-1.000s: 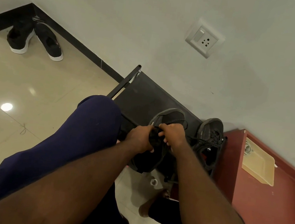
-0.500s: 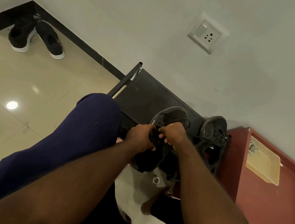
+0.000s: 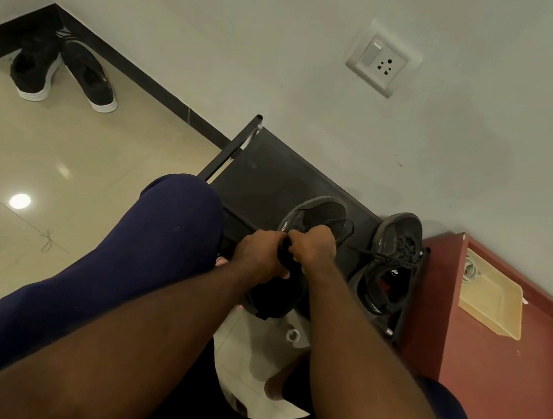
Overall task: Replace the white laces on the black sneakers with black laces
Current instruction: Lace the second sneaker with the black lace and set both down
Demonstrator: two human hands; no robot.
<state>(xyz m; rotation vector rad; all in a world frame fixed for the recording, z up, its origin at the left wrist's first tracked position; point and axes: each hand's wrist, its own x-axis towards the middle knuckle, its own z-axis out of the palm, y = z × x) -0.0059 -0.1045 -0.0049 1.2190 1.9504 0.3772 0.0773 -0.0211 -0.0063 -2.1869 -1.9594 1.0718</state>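
Where the two bare forearms reach forward, a navy trouser leg rises just to the left of the left hand. Under the wrists, a small white ring lies on the floor tiles.

The left hand and the right hand meet knuckle to knuckle over the throat of a black sneaker. The left hand's fingers are curled tight onto the sneaker's upper; exactly what they pinch is hidden. The right hand's fingers are also curled, pinching a black lace that loops out past its knuckles across the toe.

Just right of the right hand stands the second sneaker, threaded with black lace, its loose ends trailing towards the hands. Both sneakers sit on a black rack that stretches beyond the hands to the wall.

Further right of the right hand is a red cabinet with a cream tray on top.

Beyond the hands, high on the wall, is a white socket. Far off to the left, in the corner, lies a pair of black shoes with white soles.
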